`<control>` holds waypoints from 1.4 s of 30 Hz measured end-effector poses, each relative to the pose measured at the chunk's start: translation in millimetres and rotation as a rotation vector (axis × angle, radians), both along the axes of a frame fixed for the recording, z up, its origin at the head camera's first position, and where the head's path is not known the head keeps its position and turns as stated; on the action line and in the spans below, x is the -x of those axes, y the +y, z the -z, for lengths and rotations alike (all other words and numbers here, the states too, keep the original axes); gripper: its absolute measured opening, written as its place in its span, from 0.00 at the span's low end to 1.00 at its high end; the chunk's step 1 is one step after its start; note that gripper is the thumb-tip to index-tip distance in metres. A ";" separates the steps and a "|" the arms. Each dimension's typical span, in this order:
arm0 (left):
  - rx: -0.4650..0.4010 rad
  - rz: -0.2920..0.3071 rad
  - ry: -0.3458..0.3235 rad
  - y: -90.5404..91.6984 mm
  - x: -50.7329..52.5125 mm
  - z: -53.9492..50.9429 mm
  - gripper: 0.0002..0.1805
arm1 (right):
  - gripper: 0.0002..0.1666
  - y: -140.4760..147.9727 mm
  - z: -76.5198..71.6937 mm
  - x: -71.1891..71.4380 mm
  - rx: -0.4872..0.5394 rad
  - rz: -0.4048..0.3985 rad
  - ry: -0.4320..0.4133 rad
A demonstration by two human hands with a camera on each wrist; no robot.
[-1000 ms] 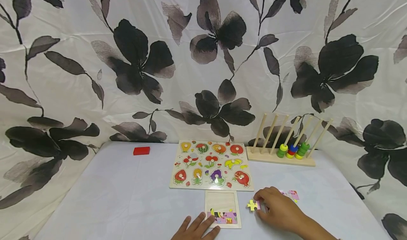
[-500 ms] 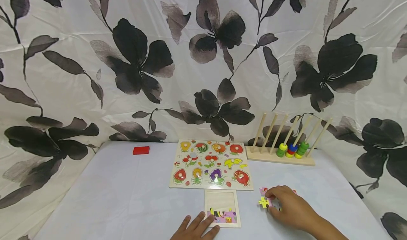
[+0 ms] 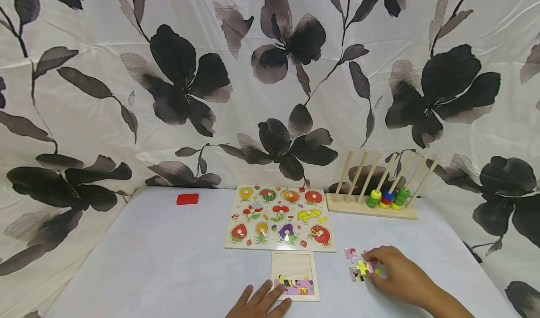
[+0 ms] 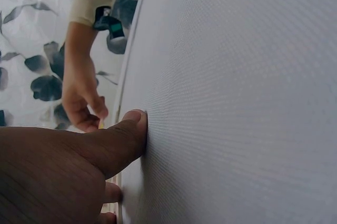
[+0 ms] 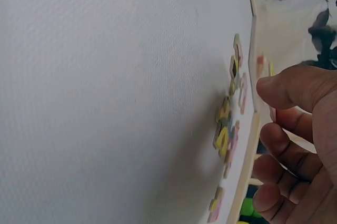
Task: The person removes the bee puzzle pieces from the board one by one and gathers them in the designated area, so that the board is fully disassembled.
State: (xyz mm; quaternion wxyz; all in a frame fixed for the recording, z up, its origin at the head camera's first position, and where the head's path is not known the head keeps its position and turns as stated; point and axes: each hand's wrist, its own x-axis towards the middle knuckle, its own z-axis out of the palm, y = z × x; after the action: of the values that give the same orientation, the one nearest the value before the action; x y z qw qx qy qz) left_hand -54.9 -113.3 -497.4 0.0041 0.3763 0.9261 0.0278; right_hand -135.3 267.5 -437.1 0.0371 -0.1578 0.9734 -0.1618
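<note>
1. Right hand [image 3: 394, 272] pinches one yellow-and-pink jigsaw piece [image 3: 361, 267] between thumb and finger, above loose pink jigsaw pieces [image 3: 349, 253], toward the white worktop's [image 3: 168, 252] right edge.
2. Left hand [image 3: 258, 304] lies, fingers spread, on the rectangular pale-wood tray's [image 3: 315, 276] near left corner.

Head view bright, even, diffuse; source out of frame. Pale sheen along folds of floral cloth [image 3: 516, 20], upper right. Counter [image 3: 168, 252] evenly pale, shadows faint. Fine print on puzzle pieces [image 3: 362, 267] soft, hard to read. Wrist views dimmer, cooler, greyer. Left wrist: left hand [image 4: 68, 168] dark, shaded; ripple-like fine pattern across counter; background soft. Right wrist: broad soft shadow on counter beside puzzle pieces; cloth behind right hand [image 5: 300, 134] blurred.
</note>
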 end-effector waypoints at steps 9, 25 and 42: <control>-0.019 0.010 0.014 -1.0 -1.9 -1.0 0.43 | 0.18 14.5 3.3 -0.7 -0.001 -0.018 0.034; -0.011 0.000 -0.014 -0.3 -1.5 -0.6 0.44 | 0.21 30.4 2.8 3.0 -0.011 0.105 -0.088; 0.000 -0.004 -0.031 -0.1 -0.1 -0.1 0.44 | 0.20 49.1 6.9 5.1 -0.019 0.120 -0.133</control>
State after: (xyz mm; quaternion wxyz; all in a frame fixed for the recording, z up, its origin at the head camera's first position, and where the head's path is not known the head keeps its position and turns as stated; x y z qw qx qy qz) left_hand -54.8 -113.4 -497.2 0.0183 0.3738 0.9267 0.0338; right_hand -140.4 316.6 -444.0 0.0936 -0.0877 0.9779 -0.1649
